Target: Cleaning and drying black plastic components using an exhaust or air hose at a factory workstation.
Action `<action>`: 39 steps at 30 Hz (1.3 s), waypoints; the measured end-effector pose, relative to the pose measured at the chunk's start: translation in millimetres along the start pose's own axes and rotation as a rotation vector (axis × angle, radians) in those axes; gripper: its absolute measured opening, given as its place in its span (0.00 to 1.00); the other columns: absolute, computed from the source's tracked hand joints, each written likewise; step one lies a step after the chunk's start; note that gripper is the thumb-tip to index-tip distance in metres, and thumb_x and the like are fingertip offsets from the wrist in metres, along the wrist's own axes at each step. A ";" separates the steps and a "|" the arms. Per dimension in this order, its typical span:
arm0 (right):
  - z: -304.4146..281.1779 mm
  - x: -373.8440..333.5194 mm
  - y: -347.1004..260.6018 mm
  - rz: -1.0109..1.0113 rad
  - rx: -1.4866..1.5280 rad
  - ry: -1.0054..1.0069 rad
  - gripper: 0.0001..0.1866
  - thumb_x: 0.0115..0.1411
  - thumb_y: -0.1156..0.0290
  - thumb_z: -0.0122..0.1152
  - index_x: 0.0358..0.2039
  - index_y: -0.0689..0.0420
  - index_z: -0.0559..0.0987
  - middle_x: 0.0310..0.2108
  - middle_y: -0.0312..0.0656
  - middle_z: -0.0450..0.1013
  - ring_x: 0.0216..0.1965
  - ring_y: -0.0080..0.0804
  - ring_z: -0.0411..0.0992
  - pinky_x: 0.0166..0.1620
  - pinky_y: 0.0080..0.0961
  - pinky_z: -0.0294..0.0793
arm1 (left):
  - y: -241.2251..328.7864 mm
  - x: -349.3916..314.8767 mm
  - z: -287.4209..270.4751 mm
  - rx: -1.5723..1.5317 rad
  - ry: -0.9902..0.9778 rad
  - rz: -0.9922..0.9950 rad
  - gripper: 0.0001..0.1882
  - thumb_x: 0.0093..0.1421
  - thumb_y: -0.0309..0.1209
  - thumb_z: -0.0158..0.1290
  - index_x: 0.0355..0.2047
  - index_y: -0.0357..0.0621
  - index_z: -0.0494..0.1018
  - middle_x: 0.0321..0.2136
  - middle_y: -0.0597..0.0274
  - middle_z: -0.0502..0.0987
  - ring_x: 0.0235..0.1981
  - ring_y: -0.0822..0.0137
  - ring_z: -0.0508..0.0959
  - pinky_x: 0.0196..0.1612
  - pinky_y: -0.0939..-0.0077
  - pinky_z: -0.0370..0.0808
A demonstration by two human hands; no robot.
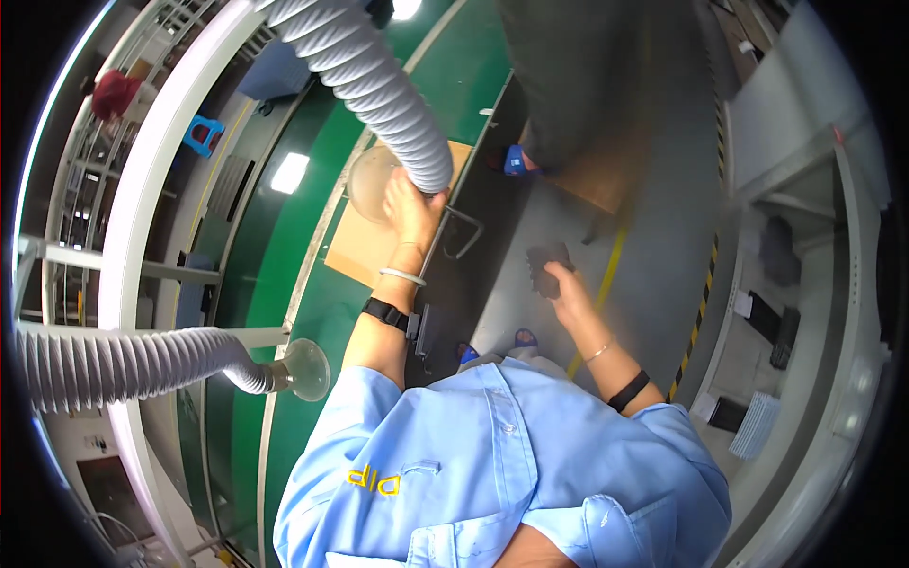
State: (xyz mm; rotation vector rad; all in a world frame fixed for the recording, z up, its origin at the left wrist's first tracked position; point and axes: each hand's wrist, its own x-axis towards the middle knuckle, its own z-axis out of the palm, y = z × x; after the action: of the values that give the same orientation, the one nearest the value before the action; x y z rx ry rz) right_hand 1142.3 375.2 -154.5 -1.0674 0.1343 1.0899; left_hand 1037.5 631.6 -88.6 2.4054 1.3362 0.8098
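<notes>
My left hand (412,210) is closed around the lower end of a grey ribbed hose (379,80) that comes down from the top. A clear, rounded hood (373,185) sits at that end, partly behind my fingers, over a tan board (352,248) on a green work surface (322,213). To the right, out over the floor, my right hand (570,295) grips a small dark object (547,267) with an uneven edge, between thumb and fingers. It is blurred, so its kind cannot be made out.
Another ribbed hose (142,367) with a clear hood (308,370) reaches in from the left, beside a white frame post (142,170). A person in dark trousers (578,66) stands ahead by a brown board (592,180). Grey shelving (847,284) lines the right.
</notes>
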 end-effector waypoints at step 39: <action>201.1 84.6 5.8 -0.260 -0.142 -0.127 0.18 0.54 0.77 0.53 0.47 0.60 0.68 0.40 0.36 0.69 0.40 0.25 0.68 0.45 0.21 0.66 | -175.7 -21.9 -36.3 -1.458 -0.284 -0.751 0.21 0.63 0.42 0.43 0.32 0.32 0.72 0.26 0.53 0.77 0.29 0.61 0.77 0.36 0.68 0.75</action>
State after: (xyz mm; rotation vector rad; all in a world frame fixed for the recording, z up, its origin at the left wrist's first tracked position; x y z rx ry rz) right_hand 1102.5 582.8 -100.1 -1.1044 -0.1816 0.9379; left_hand 885.6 706.3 -151.9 0.7611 0.8418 0.7275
